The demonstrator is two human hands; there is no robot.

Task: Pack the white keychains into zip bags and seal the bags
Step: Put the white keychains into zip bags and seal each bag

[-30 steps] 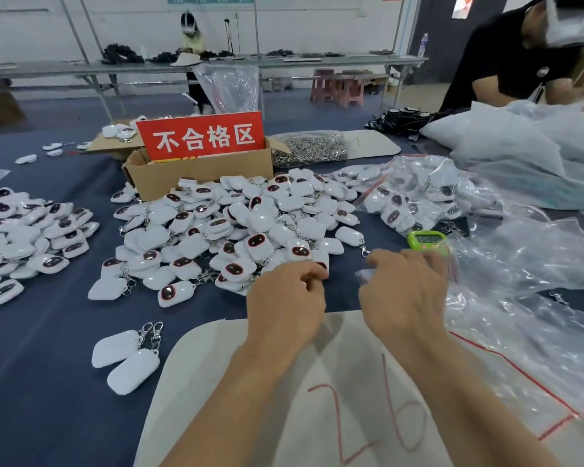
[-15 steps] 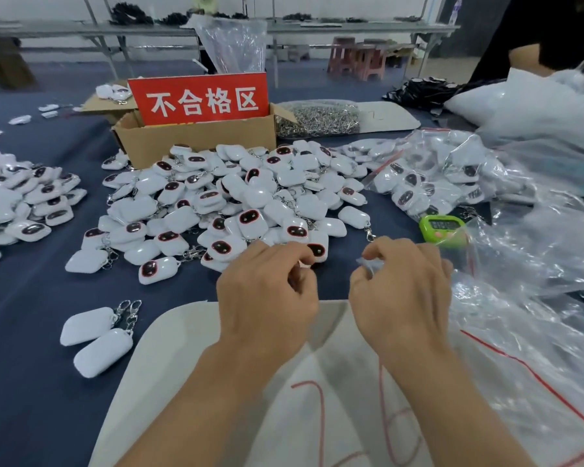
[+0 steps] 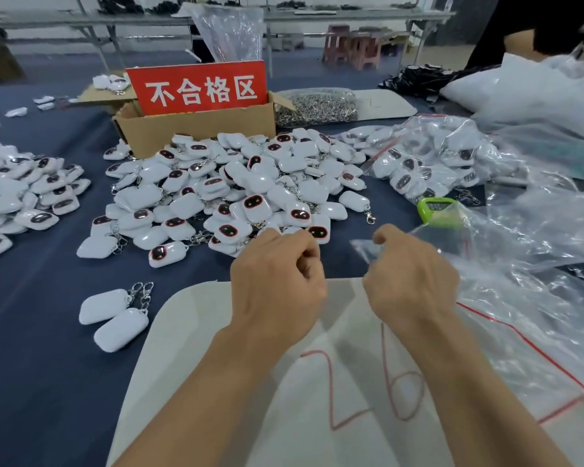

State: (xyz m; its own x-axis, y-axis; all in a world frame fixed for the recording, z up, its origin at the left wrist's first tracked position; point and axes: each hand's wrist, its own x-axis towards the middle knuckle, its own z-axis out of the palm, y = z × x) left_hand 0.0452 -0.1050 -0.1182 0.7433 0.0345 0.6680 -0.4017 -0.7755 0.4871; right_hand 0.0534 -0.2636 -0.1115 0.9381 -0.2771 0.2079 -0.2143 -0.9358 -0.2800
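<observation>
A big heap of white keychains, some showing dark red-rimmed faces, lies on the blue cloth ahead. My left hand hovers at the heap's near edge with its fingers curled shut; nothing shows between them. My right hand pinches a small clear zip bag, whose free corner points toward the left hand without touching it. Both hands are above a white board marked with red numbers. Two face-down keychains lie beside the board's left edge.
A cardboard box with a red sign stands behind the heap. Another keychain pile is at the left. Right: a large bag of keychains, a green counter, loose clear bags. A person's arm shows far right.
My left hand has drawn back a little from the heap and stays curled. My right hand has lifted the zip bag clear, so its corner now shows. The view has tilted down.
</observation>
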